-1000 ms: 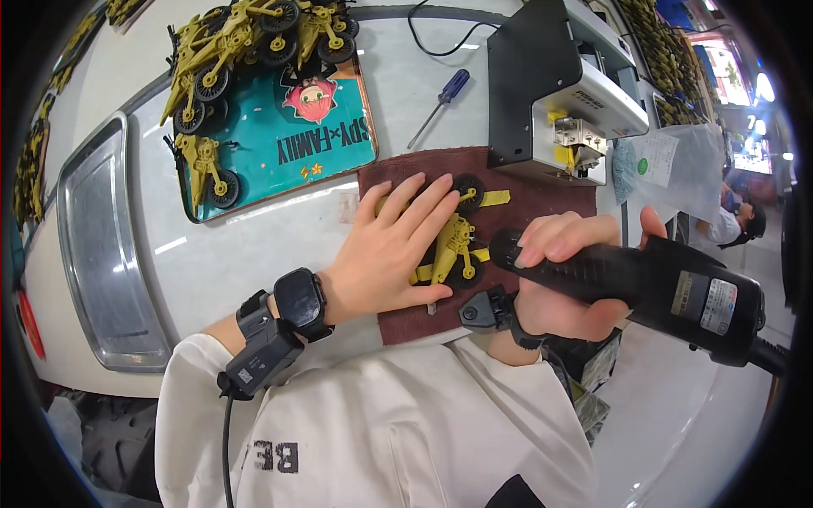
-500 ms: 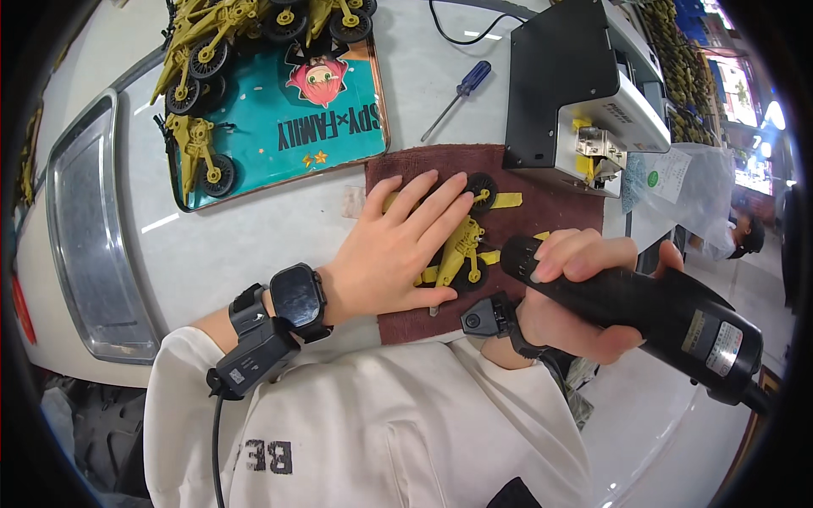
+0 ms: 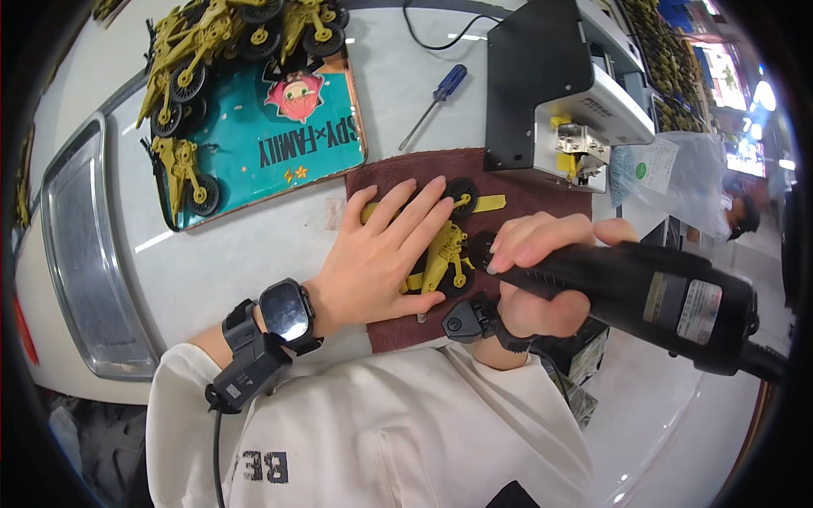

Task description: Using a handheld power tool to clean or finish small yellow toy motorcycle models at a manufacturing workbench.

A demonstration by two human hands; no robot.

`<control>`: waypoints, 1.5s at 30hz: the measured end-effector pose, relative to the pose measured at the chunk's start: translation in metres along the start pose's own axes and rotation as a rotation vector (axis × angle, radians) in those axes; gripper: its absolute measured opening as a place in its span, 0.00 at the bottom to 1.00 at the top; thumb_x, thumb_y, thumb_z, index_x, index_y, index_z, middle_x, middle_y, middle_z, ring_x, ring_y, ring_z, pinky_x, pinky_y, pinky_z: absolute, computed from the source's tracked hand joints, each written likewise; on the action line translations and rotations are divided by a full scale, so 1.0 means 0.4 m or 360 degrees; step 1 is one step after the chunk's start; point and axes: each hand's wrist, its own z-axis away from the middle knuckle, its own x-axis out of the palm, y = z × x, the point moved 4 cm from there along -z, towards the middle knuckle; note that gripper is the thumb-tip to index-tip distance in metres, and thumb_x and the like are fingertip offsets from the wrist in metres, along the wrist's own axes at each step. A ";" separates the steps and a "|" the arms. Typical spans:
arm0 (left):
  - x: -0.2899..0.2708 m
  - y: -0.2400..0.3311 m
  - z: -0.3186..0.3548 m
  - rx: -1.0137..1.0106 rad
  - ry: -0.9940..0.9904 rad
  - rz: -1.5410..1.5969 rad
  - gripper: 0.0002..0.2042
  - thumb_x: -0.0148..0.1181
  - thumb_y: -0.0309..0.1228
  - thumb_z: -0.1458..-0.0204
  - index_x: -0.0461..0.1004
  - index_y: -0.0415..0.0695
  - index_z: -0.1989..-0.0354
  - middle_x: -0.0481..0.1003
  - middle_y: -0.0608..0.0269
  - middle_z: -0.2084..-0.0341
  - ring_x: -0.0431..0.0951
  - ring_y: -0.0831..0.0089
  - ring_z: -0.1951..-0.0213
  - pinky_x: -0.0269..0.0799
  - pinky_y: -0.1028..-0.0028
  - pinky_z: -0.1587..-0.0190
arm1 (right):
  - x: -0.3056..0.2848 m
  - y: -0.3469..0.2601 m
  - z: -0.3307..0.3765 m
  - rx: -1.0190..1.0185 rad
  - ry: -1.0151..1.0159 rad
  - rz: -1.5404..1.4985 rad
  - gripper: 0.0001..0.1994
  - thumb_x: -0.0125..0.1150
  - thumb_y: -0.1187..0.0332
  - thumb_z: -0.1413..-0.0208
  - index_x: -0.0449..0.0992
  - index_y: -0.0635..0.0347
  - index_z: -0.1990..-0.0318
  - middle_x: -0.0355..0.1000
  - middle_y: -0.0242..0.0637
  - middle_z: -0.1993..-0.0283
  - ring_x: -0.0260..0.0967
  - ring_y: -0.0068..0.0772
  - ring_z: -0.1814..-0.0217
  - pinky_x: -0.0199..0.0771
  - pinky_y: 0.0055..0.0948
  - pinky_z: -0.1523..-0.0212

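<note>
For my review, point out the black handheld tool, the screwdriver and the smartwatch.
Black handheld tool (image 3: 622, 281): head view, on its casing.
Screwdriver (image 3: 449, 84): head view, on its handle.
Smartwatch (image 3: 285, 311): head view, on its screen.

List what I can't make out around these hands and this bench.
- Yellow wheeled model: head view, partly covered by the left hand.
- Black handheld tool: head view, part of its grip hidden by the right hand.
- Stacked yellow models: head view, cut off by the upper edge.
- Tool's cord: head view, far end lost in the dark right rim.
</note>
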 end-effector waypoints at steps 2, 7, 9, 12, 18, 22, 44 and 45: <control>0.005 -0.008 0.008 -0.0071 0.0003 -0.0023 0.43 0.64 0.51 0.66 0.56 0.43 0.40 0.54 0.56 0.38 0.57 0.57 0.41 0.45 0.56 0.41 | -0.006 -0.023 -0.004 -0.0009 0.0222 -0.0033 0.32 0.60 0.55 0.48 0.50 0.62 0.44 0.69 0.47 0.73 0.68 0.37 0.79 0.72 0.35 0.75; -0.002 0.011 -0.002 0.0018 0.0011 -0.0065 0.44 0.62 0.53 0.65 0.56 0.42 0.40 0.54 0.54 0.39 0.56 0.56 0.41 0.44 0.55 0.41 | -0.138 -0.156 -0.122 -0.0480 0.1006 0.0799 0.30 0.44 0.41 0.45 0.56 0.57 0.46 0.66 0.34 0.78 0.62 0.29 0.83 0.62 0.27 0.82; 0.000 0.012 -0.003 -0.0008 -0.0005 -0.0050 0.44 0.63 0.52 0.65 0.56 0.41 0.40 0.54 0.53 0.39 0.56 0.55 0.41 0.44 0.56 0.41 | -0.157 -0.160 -0.158 -0.0578 0.1019 0.0906 0.24 0.45 0.46 0.45 0.62 0.59 0.56 0.66 0.35 0.79 0.62 0.29 0.83 0.65 0.28 0.79; 0.003 0.006 0.007 -0.0022 0.0015 -0.0045 0.44 0.63 0.52 0.65 0.56 0.41 0.40 0.53 0.52 0.39 0.56 0.55 0.41 0.43 0.56 0.40 | -0.157 -0.097 -0.190 -0.0493 0.0943 0.1237 0.20 0.46 0.57 0.45 0.60 0.65 0.55 0.65 0.40 0.81 0.62 0.30 0.84 0.67 0.27 0.80; 0.000 0.001 0.010 -0.0028 0.0111 0.0022 0.47 0.64 0.52 0.65 0.51 0.37 0.39 0.52 0.50 0.38 0.54 0.54 0.39 0.44 0.56 0.40 | -0.125 -0.110 -0.132 -0.0227 0.0671 0.0444 0.30 0.54 0.55 0.46 0.50 0.62 0.43 0.66 0.42 0.79 0.63 0.32 0.83 0.66 0.30 0.82; 0.000 -0.002 0.013 -0.0037 0.0139 0.0082 0.48 0.65 0.50 0.66 0.50 0.35 0.39 0.53 0.50 0.39 0.53 0.54 0.39 0.44 0.56 0.40 | 0.000 -0.111 -0.035 -0.0366 0.0117 -0.0002 0.40 0.53 0.45 0.47 0.40 0.59 0.39 0.67 0.48 0.73 0.66 0.40 0.81 0.69 0.36 0.78; 0.000 -0.015 0.012 -0.0053 0.0116 0.0149 0.48 0.66 0.46 0.67 0.49 0.36 0.39 0.54 0.49 0.39 0.55 0.56 0.39 0.44 0.58 0.40 | 0.068 -0.038 -0.038 -0.0246 0.0193 -0.0073 0.39 0.58 0.51 0.48 0.38 0.58 0.40 0.67 0.48 0.69 0.68 0.40 0.77 0.72 0.37 0.71; 0.000 -0.014 0.012 -0.0061 0.0102 0.0149 0.48 0.66 0.46 0.67 0.49 0.36 0.39 0.53 0.50 0.39 0.55 0.56 0.39 0.44 0.58 0.40 | 0.071 -0.029 -0.037 -0.0237 0.0194 -0.0072 0.39 0.58 0.51 0.48 0.38 0.58 0.40 0.67 0.48 0.69 0.68 0.40 0.77 0.72 0.37 0.71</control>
